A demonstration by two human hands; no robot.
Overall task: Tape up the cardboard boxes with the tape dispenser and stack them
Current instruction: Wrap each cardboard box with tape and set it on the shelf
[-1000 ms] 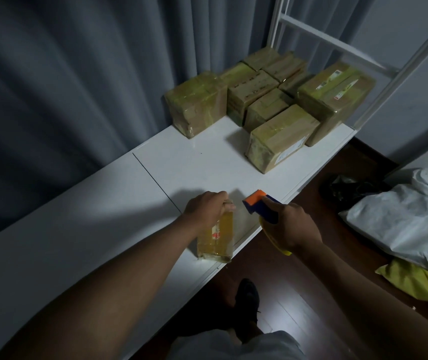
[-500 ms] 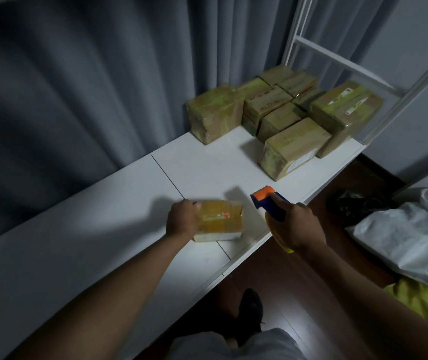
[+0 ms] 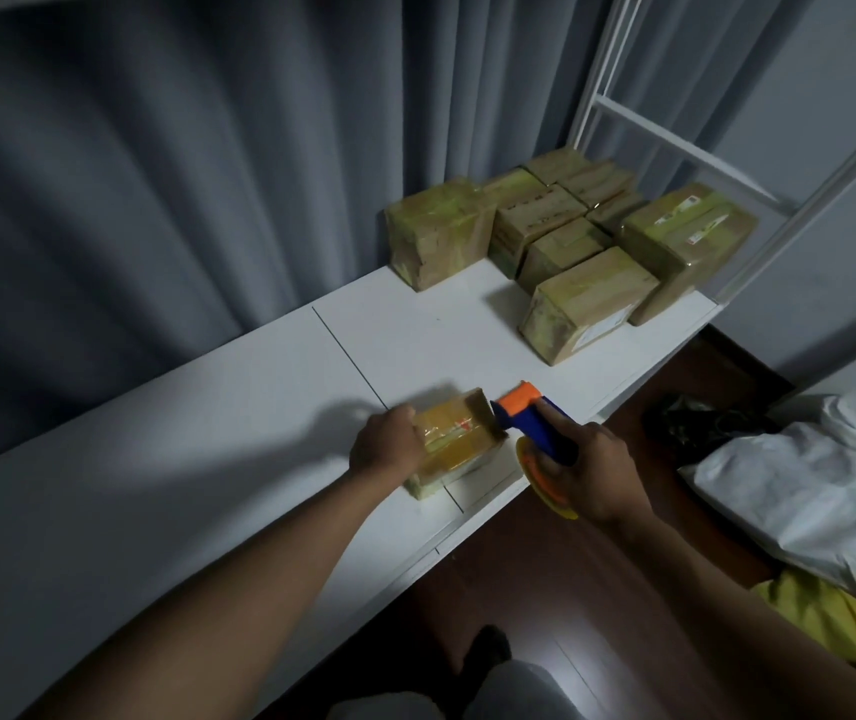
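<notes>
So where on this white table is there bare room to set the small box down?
Bare top lies between the small box in the left hand and the pile of taped boxes at the far end, and along the table to the left by the curtain. The far right corner is crowded.

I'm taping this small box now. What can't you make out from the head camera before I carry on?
- Small box: motion-blurred, so its tape seams and label cannot be read; the left hand covers its near-left end.
- Tape dispenser: the right hand hides most of the roll; whether the orange head touches the box is unclear.
- Back boxes: front ones block their sides.
- Bundle on the floor: too dark to identify.
</notes>
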